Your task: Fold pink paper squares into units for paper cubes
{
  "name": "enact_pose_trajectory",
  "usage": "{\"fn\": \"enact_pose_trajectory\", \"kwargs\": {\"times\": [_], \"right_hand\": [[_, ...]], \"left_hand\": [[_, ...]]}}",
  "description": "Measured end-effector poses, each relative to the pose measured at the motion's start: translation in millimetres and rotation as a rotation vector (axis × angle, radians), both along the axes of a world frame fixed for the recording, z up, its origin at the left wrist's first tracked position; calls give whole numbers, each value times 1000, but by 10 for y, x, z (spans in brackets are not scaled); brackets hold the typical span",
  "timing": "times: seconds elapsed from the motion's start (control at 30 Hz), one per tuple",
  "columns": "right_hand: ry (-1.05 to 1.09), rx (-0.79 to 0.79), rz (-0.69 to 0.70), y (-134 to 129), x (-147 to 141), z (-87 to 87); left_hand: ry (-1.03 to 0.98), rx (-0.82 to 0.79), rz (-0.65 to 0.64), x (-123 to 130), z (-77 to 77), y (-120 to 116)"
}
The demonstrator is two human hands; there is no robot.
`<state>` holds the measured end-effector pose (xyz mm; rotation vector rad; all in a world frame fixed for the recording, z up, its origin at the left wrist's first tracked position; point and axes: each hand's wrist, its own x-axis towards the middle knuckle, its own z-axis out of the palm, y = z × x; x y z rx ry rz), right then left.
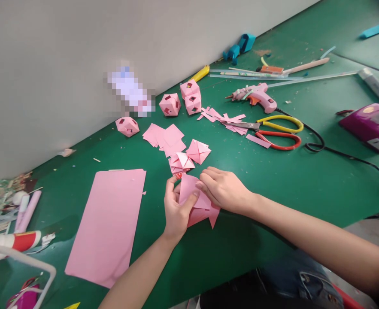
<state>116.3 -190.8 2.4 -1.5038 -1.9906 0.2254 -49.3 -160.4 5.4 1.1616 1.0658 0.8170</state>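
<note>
My left hand grips a folded pink paper piece, its thumb pressed on the front face. The fingers of my right hand are closed on the upper right edge of the same piece. Pointed pink flaps stick out below both hands. Just beyond them lie folded pink squares and a small stack of folded ones. Loose flat pink squares are spread behind these. A large pink sheet lies to the left of my left hand.
Pink paper balls stand near the wall. Scissors lie by pink strips, with a pink glue gun and its black cord behind. A purple power strip is at right; a white-and-red bottle is at left.
</note>
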Motion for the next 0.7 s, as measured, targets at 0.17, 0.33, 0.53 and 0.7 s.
{"fn": "enact_pose_trajectory", "kwargs": {"times": [0.17, 0.33, 0.53, 0.7], "right_hand": [[24, 2, -17, -7, -3, -19], [55, -58, -21, -12, 22, -7], [75, -56, 1, -17, 4, -8], [99, -95, 3, -23, 10, 4]], "left_hand": [[-34, -11, -4, 3, -3, -1], [5, 3, 56, 2, -27, 8], [-18, -8, 70, 12, -31, 16], [-27, -9, 62, 5, -33, 17]]}}
